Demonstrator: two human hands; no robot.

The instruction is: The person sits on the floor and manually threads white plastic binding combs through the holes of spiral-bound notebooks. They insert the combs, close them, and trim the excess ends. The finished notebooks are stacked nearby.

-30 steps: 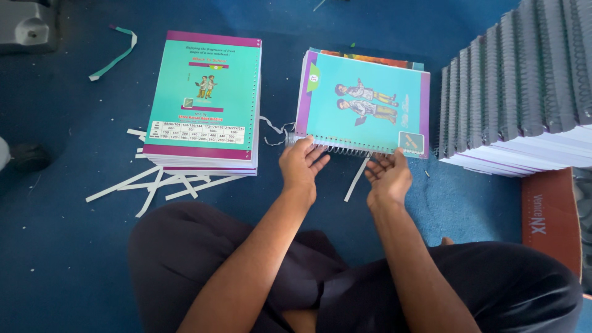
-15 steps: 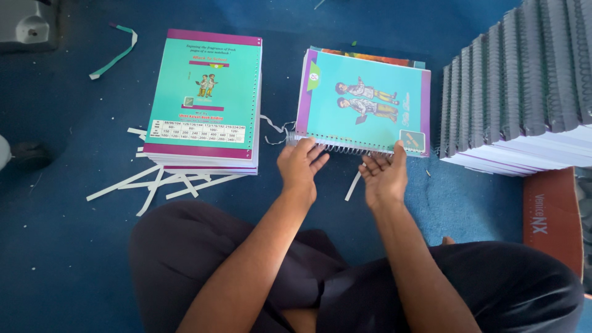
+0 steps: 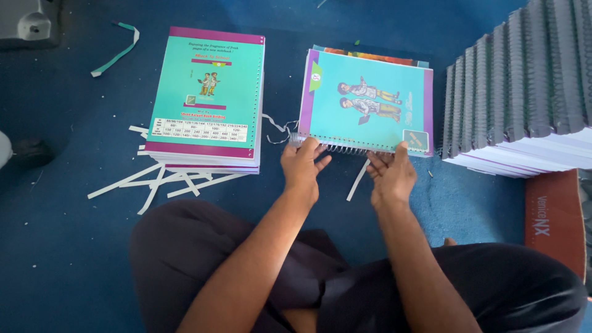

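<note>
- Hands at a spiral binding: our left hand (image 3: 303, 165) and right hand (image 3: 390, 174) rest their fingertips, together, on the wire coil (image 3: 345, 148) along the near edge of the teal notebook (image 3: 367, 105), pinning it to the blue floor (image 3: 49, 259).
- Unbound notebook stack (image 3: 208, 98) lies to the left, apart; paper strips (image 3: 157, 182) lie scattered beside it.
- Bound notebooks (image 3: 524, 92) stand stacked at right, within reach.

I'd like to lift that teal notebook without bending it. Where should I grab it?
Probably by the two short side edges of the notebook, coming from left and right. It lies flat on the floor, and the near edge carries the wire spiral, already under the left hand and right hand.
</note>
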